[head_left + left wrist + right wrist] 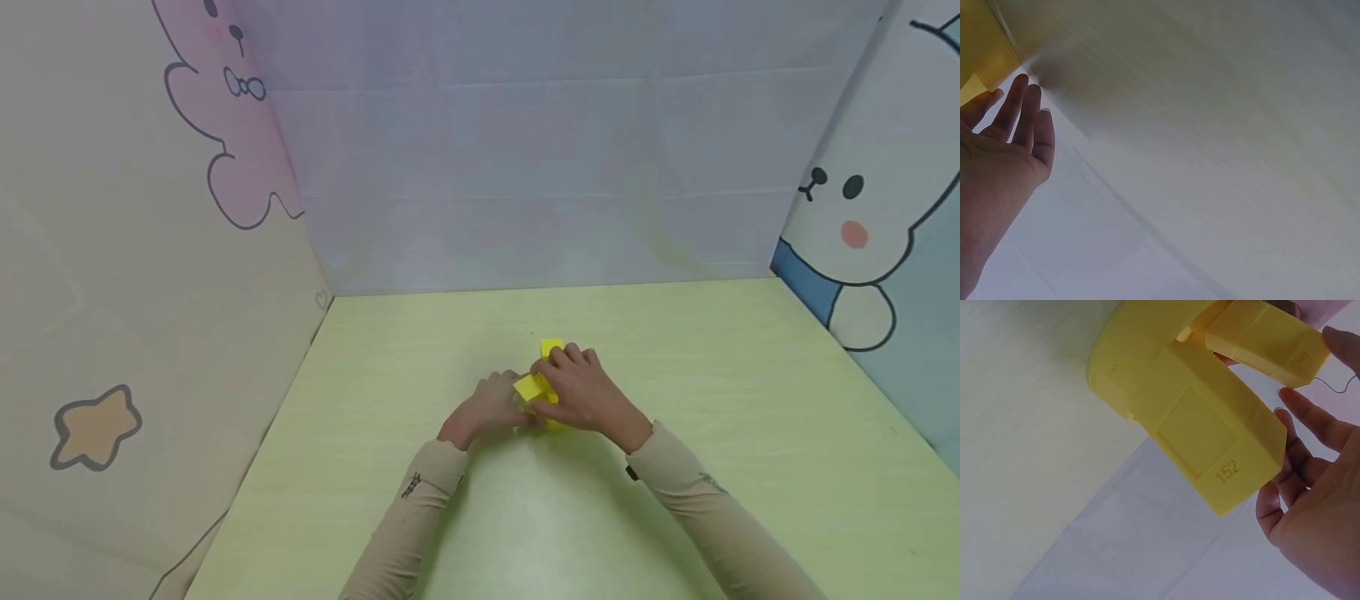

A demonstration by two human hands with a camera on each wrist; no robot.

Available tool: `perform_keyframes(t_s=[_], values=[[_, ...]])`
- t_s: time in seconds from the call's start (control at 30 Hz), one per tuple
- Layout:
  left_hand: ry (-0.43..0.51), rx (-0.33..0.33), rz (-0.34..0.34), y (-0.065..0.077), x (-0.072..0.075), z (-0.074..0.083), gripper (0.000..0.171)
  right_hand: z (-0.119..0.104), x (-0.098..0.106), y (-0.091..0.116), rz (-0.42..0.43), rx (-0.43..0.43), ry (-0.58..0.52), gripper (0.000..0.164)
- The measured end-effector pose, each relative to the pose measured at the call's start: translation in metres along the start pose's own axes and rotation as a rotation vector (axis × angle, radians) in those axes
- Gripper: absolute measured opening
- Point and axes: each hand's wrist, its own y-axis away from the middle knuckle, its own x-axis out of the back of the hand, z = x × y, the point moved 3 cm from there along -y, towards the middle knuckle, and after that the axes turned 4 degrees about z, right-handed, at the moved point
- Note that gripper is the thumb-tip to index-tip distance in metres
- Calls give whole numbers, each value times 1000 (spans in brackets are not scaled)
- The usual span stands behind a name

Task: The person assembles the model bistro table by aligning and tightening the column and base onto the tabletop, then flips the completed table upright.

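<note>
A yellow plastic assembly stands on the table between both hands. In the right wrist view it shows a curved base [1110, 375], a long block marked 152 [1197, 434] and a smaller numbered block [1266, 344]. My right hand [585, 392] pinches the smaller block by its end, thumb opposite index finger; its other fingers lie beside the 152 block. From the left, my left hand [491, 404] holds the assembly at its side, partly hidden behind the tilted yellow piece [528, 387]. Its fingers [1007, 115] are only slightly bent in the left wrist view, where the thumb is hidden.
The pale green tabletop [360, 350] surrounds the hands. A plain light curtain [525, 167] closes the back. Cartoon-printed panels stand on both sides, with a star [96, 427] on the left one and a white animal [855, 200] on the right.
</note>
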Motion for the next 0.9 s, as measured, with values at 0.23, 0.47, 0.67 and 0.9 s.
perform_keyframes(t_s=[0.23, 0.47, 0.67, 0.9], values=[[5, -8, 12, 0, 0, 0, 50, -1, -2, -2, -3, 24, -20, 40], [44, 6, 34, 2, 6, 3, 42, -3, -6, -5, 0, 16, 50, 37], [70, 8, 32, 1, 4, 3, 39, -5, -5, -4, 1, 28, 51, 38], [88, 70, 1, 2, 3, 1, 48, -3, -3, -3, 29, 51, 55, 38]])
